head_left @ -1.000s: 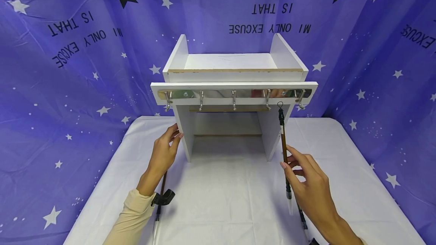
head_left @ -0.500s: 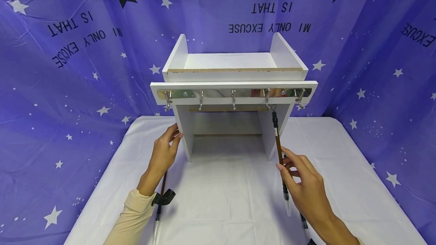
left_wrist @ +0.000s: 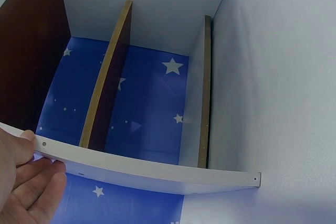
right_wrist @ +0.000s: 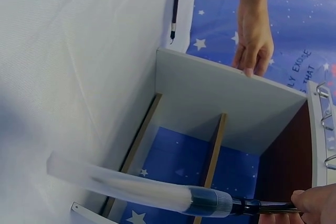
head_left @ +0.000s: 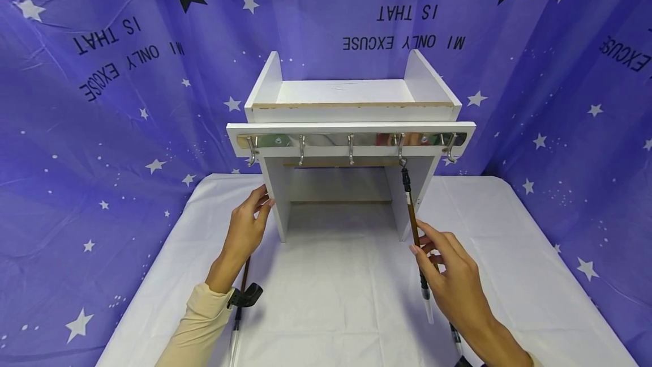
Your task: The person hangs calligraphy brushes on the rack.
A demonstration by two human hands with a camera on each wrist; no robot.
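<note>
My right hand (head_left: 453, 276) pinches the brown shaft of a calligraphy brush (head_left: 411, 205), bristles down. White bristles inside a clear cap (right_wrist: 131, 187) show in the right wrist view. The wire loop (head_left: 403, 162) at the brush's upper end meets the tip of the fourth metal hook (head_left: 400, 143) from the left. That hook belongs to a row of several on the front rail (head_left: 326, 152) of a white shelf unit (head_left: 351, 113). My left hand (head_left: 245, 228) holds the front edge of the unit's left side panel (head_left: 275, 203), thumb on one face and fingers on the other.
A second brush (head_left: 236, 321) lies on the white-covered table (head_left: 336, 299) under my left wrist. Another capped brush (head_left: 455, 333) lies partly hidden behind my right hand. A purple star-printed curtain (head_left: 102, 174) surrounds the table. The unit's inner boards (left_wrist: 107, 77) are bare.
My right hand has moved the brush leftward, bringing its loop from right of the fourth hook to that hook's tip. My left hand has stayed on the side panel.
</note>
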